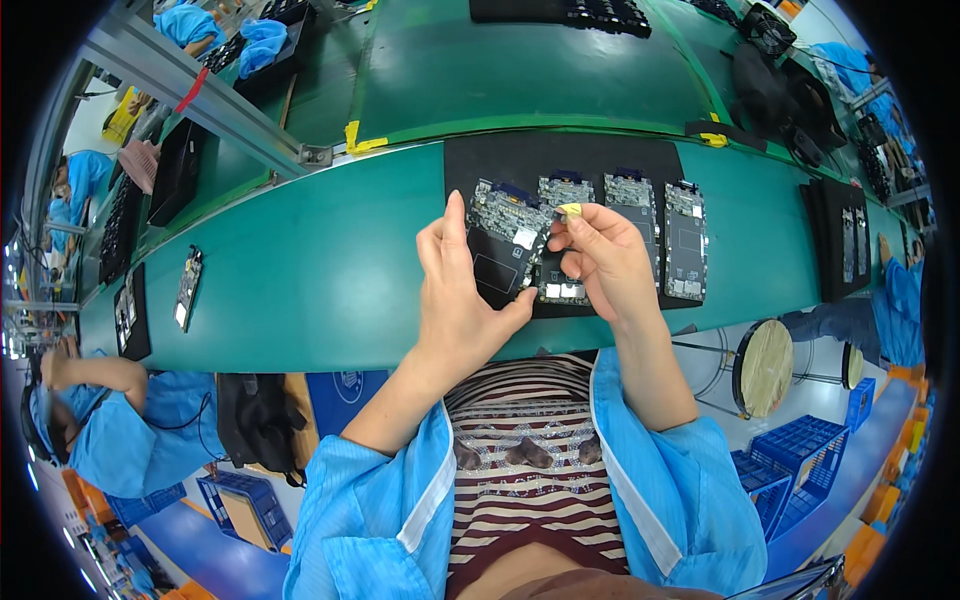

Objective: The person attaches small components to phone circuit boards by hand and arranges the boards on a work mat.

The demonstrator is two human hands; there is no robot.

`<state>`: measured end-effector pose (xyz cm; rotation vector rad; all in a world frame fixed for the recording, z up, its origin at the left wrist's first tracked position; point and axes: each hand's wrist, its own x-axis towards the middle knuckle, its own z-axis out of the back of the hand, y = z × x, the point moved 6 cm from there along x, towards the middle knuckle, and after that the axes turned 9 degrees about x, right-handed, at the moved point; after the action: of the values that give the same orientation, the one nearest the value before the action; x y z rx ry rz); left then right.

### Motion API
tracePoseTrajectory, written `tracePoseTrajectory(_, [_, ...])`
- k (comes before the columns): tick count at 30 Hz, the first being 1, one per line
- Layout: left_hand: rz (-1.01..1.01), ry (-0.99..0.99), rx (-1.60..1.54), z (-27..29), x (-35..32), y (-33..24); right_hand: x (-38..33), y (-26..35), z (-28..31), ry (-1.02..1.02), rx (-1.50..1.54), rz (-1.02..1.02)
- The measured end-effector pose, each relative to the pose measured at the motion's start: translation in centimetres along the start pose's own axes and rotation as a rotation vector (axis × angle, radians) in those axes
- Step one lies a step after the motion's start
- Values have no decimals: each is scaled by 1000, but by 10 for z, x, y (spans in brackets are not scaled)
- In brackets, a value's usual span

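My left hand [456, 290] grips an opened phone assembly [497, 268] by its edges, thumb at the near corner and fingers along the left side. A bare circuit board fills its upper part, and a black area lies below. Between thumb and forefinger of my right hand [603, 250] is a small yellow tab [570, 209], right beside the upper right edge of that assembly. I cannot make out whether the tab is attached to it. Other phone assemblies [686, 245] lie in a row on a black mat [620, 150]; my right hand partly covers the nearest ones.
The green bench [330, 290] runs left to right, with a metal post [215, 105] at its far left. A single phone part [188, 288] lies on the left. Beyond a raised edge is a green belt [540, 90]. Stools [765, 368], blue crates [800, 450] and co-workers surround the bench.
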<state>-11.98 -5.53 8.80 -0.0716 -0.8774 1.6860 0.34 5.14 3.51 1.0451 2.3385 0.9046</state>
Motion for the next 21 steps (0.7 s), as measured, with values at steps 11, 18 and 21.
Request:
tracePoseTrajectory(11, [-62,-64,15,-6,-3,-4,3,-4,3,63,173,-9])
tracePoseTrajectory(18, [-37,-58,5,-11,-6,-5,0,2,-3,-6,141,70])
tracePoseTrajectory(21, [-70,-96,21,-9,-8,-9,0,1,-3,21,128,80])
